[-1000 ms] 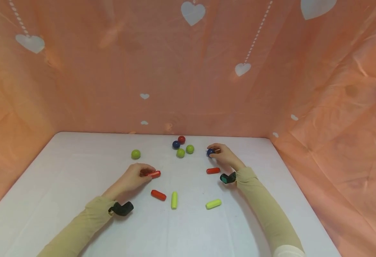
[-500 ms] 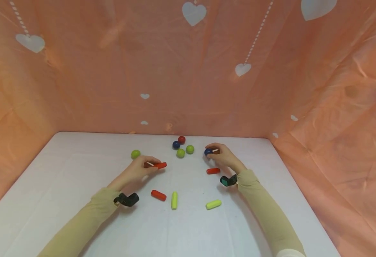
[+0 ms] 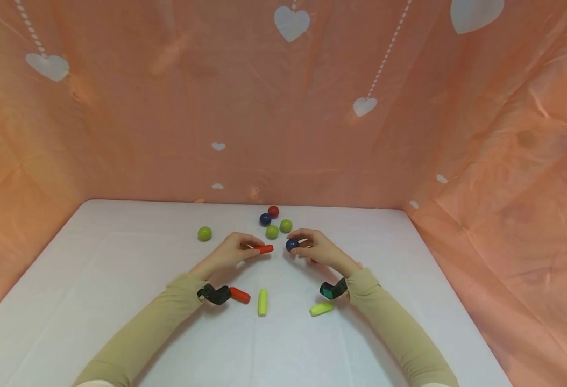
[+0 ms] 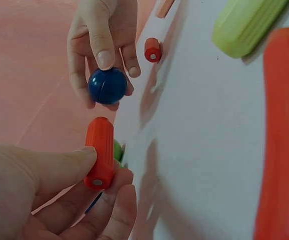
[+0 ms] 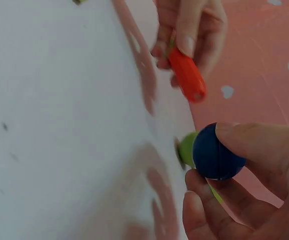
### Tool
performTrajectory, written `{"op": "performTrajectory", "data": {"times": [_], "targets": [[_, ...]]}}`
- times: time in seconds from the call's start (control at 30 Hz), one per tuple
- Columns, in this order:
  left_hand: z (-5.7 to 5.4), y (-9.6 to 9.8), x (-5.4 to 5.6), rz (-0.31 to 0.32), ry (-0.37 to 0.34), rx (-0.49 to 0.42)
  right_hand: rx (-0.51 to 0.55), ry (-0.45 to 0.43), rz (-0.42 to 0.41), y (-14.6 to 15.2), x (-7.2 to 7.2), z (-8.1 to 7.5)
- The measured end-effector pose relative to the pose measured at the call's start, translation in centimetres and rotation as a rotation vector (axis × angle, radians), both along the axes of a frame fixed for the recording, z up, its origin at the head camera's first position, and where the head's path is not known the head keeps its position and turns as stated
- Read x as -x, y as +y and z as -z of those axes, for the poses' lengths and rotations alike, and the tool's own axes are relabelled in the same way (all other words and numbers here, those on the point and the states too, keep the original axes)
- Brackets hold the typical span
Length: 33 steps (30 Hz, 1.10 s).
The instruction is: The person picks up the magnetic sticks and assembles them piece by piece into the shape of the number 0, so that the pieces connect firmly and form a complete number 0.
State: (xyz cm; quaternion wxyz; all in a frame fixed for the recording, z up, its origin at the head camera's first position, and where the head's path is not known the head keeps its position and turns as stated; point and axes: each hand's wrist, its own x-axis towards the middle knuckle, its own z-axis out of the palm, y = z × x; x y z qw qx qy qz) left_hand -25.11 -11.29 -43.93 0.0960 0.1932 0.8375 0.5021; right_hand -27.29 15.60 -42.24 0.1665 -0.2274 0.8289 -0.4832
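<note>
My left hand (image 3: pixel 235 251) pinches a red ribbed stick (image 4: pixel 99 145) between thumb and fingers, above the table. A small metallic disc shows in the stick's near end in the left wrist view. Across from it, my right hand (image 3: pixel 319 250) holds a dark blue ball (image 5: pixel 217 152) between thumb and fingertips. The ball and the stick's far end face each other with a small gap. Another red stick (image 4: pixel 152 50) lies on the table by the right hand, mostly hidden by it in the head view.
Behind the hands sit two green balls (image 3: pixel 272 231), a blue ball (image 3: pixel 265 219) and a red ball (image 3: pixel 273 211). One green ball (image 3: pixel 204 233) lies to the left. Nearer are a red stick (image 3: pixel 240 295) and two yellow-green sticks (image 3: pixel 262 302) on the white table (image 3: pixel 283 349).
Both hands have moved toward each other: the left one rightward and a little away with the red stick, the right one leftward and slightly nearer with the blue ball.
</note>
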Motion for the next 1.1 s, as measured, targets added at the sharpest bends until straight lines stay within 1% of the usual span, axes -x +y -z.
{"op": "performTrajectory", "data": {"times": [0.1, 0.13, 0.17, 0.3, 0.4, 0.53, 0.67, 0.77, 0.87, 0.93, 1.03, 1.1], "targets": [[0.2, 0.4, 0.3, 0.017, 0.016, 0.006, -0.005, 0.005, -0.021, -0.5, -0.1, 0.4], [0.3, 0.5, 0.3, 0.022, 0.023, 0.008, -0.010, 0.011, -0.022, -0.6, 0.1, 1.0], [0.4, 0.6, 0.4, 0.027, 0.027, 0.012, -0.010, 0.013, -0.026, -0.7, 0.1, 1.1], [0.7, 1.0, 0.6, 0.039, 0.023, 0.001, 0.002, 0.032, -0.048, -1.2, 0.1, 1.6], [0.8, 1.1, 0.6, 0.030, 0.010, 0.000, 0.009, 0.042, -0.052, -1.5, 0.1, 1.8], [0.7, 0.9, 0.6, 0.008, -0.008, 0.005, 0.018, 0.046, -0.038, -1.7, 0.1, 2.0], [0.3, 0.5, 0.6, 0.005, -0.022, -0.002, 0.029, 0.028, -0.019, -1.7, 0.2, 2.2], [-0.1, 0.0, 0.6, 0.010, -0.040, -0.028, 0.031, 0.016, -0.009, -1.7, 0.3, 2.2], [-0.4, -0.8, 0.7, 0.019, -0.044, -0.067, 0.030, 0.010, -0.005, -1.6, 0.4, 2.2], [-0.8, -1.5, 0.7, 0.013, -0.039, -0.087, 0.022, 0.005, 0.002, -1.6, 0.4, 2.1], [-1.6, -2.9, 1.0, -0.025, -0.010, -0.107, 0.017, 0.004, 0.007, -1.6, 0.3, 2.0], [-2.1, -4.1, 1.2, -0.066, 0.016, -0.110, 0.016, 0.005, 0.012, -1.5, 0.3, 2.0]]}}
